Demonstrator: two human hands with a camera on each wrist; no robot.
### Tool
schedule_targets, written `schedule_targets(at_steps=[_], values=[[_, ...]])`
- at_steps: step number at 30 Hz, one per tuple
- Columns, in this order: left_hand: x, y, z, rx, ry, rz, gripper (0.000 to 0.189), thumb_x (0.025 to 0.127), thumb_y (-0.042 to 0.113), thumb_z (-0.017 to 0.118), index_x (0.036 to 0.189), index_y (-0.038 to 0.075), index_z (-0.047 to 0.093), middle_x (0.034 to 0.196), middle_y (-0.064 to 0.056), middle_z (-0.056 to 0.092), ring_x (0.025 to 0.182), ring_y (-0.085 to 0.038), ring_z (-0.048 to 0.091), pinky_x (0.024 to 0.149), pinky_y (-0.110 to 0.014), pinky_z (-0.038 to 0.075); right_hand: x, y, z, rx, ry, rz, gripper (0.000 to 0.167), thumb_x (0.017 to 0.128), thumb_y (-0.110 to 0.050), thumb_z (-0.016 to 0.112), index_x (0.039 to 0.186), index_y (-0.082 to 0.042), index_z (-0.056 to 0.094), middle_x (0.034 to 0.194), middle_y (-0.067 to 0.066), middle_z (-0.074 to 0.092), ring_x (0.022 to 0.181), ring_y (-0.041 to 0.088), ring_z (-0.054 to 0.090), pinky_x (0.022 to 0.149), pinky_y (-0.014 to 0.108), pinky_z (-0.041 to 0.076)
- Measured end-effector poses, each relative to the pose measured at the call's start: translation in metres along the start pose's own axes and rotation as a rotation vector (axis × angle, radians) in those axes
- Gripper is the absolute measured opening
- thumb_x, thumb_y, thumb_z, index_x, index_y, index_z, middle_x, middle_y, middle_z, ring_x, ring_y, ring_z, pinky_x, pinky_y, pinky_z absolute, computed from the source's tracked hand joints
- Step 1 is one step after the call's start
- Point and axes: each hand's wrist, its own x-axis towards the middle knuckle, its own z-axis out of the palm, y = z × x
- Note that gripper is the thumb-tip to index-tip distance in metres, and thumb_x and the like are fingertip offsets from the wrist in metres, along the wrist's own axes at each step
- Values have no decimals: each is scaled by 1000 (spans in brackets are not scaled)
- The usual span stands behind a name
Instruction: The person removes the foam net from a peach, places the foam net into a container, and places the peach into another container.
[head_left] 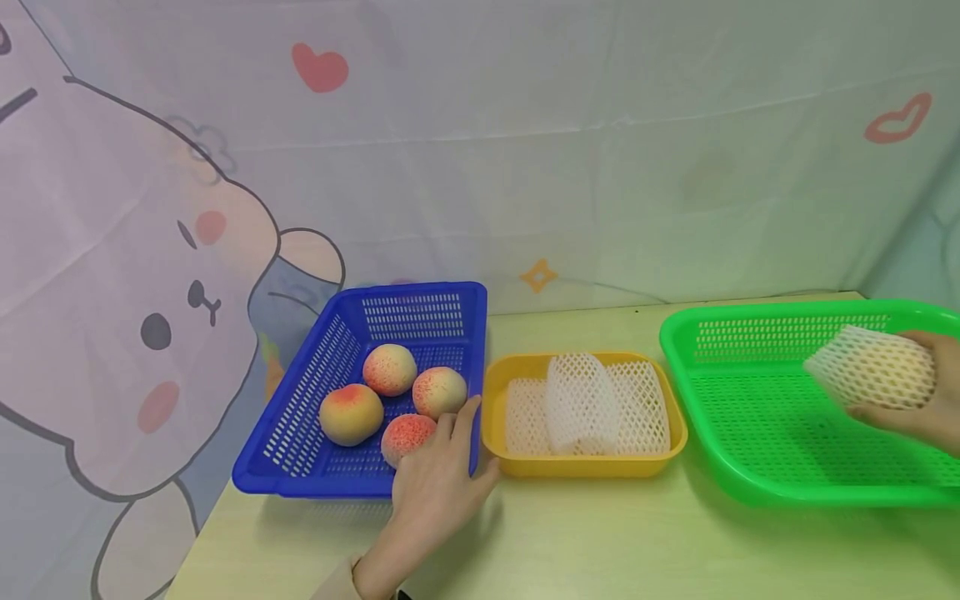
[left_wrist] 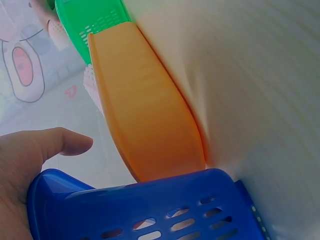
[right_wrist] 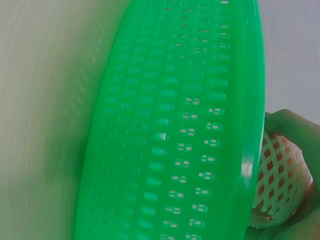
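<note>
My left hand [head_left: 444, 479] reaches over the near right corner of the blue basket [head_left: 258, 471], fingers fairly straight beside the nearest red-speckled peach [head_left: 407, 435]. In the left wrist view its thumb [left_wrist: 75, 142] stands apart above the blue rim; the other fingers are hidden there. Several peaches lie in this basket, among them a yellow one [head_left: 351, 415]. At the far right, my right hand [head_left: 943, 408] grips a peach in a white foam net [head_left: 885, 371] over the green basket [head_left: 757, 490]. The net's loose end points left.
Between the two baskets stands a yellow tray [head_left: 585, 467] with white foam nets [head_left: 581, 404] in it. All three stand on a pale wooden table [head_left: 592, 533]. A printed cloth [head_left: 480, 167] hangs behind them.
</note>
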Motion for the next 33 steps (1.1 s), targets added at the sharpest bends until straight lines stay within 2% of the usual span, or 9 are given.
schedule_targets(at_steps=[3,6,8,10,12,13,15,20,33], values=[[0,0,0,1,7,5,68,80,41,67,141,18,46,105,-6,63,52,-9,39,40,-23,27,1,5,5,32,4,12,104,70,-19,83,144,12,17,128,42,29,95,51,36,65,36,37],[-1,0,0,1,8,9,68,80,41,67,141,18,46,105,-6,63,52,-9,38,40,-23,26,5,29,16,64,47,21,107,68,-23,85,151,-11,19,130,18,39,101,31,43,64,43,37],[-1,0,0,0,6,9,68,80,41,67,141,18,46,105,-6,63,52,-9,38,40,-23,26,8,42,23,81,83,35,108,67,-24,87,151,-26,19,123,-9,38,98,8,41,61,37,39],[-1,0,0,0,4,8,68,80,41,67,141,18,46,105,-6,63,52,-9,38,40,-23,27,7,41,23,107,99,35,107,67,-26,87,150,-29,19,122,-11,37,90,-8,30,56,26,33],[0,0,0,0,3,7,68,80,41,67,141,18,46,105,-5,63,52,-9,38,40,-23,27,2,24,18,136,81,30,106,67,-22,86,150,-11,21,125,14,40,89,-8,30,57,21,32],[0,0,0,2,2,6,68,80,41,67,141,18,46,105,-6,63,52,-9,38,40,-23,27,-1,15,16,135,92,23,104,67,-21,86,149,-9,22,122,12,40,84,-14,23,54,17,29],[0,0,0,3,0,5,68,80,41,67,141,18,46,105,-6,63,52,-9,38,40,-23,27,-8,-9,7,153,76,2,102,69,-19,85,145,5,21,122,33,33,83,-14,22,56,13,26],[0,0,0,5,6,7,68,80,41,67,141,17,46,104,-6,63,52,-9,38,40,-23,27,-17,-35,1,168,58,-1,100,71,-16,83,144,8,19,121,33,31,83,-14,21,55,12,26],[0,1,-1,-7,-18,-3,69,81,40,67,142,19,45,106,-5,62,53,-9,38,41,-23,27,-18,-33,4,222,7,-15,102,71,-13,84,148,-2,18,120,26,33,84,-14,27,55,8,32]])
